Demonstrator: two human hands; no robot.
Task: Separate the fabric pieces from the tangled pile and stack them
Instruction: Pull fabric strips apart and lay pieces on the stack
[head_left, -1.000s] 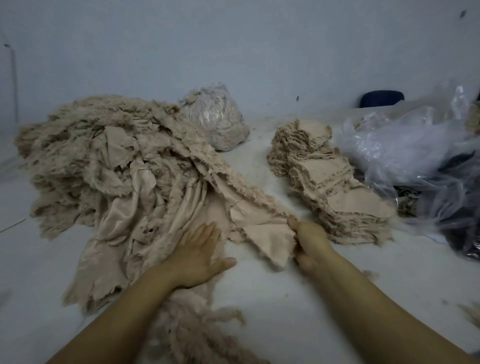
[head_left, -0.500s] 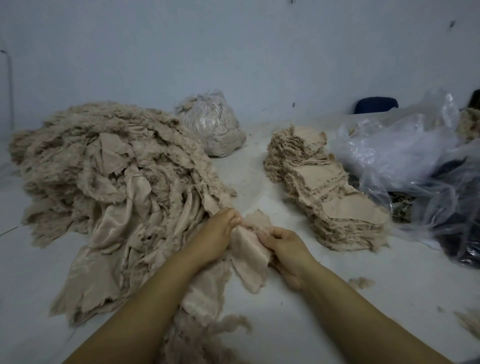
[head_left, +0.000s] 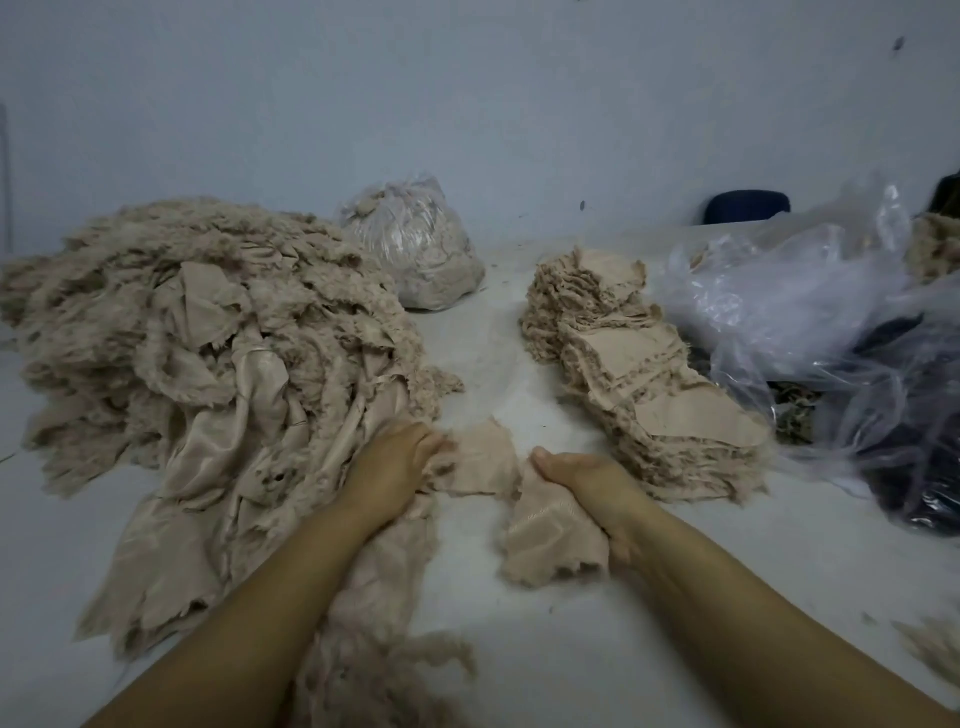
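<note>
Step in hand: pulling one piece free of the pile. The left hand grips pile fabric; the right hand grips the piece, which lies between pile and stack, long axis running toward the viewer. Next: carry it right onto the stack, flat.

Both forearms run off the bottom edge. The left hand has its fingertips buried in the edge of the tangled pile, so its grasp is hidden. The right hand has its fingers tucked under the fabric piece it grips. The pile is cut by the left edge. A dark blue object at the back is half hidden behind the bench edge. What lies inside the crumpled clear plastic bags is dark and unclear. Frayed fibres at the right edge are blurred.
</note>
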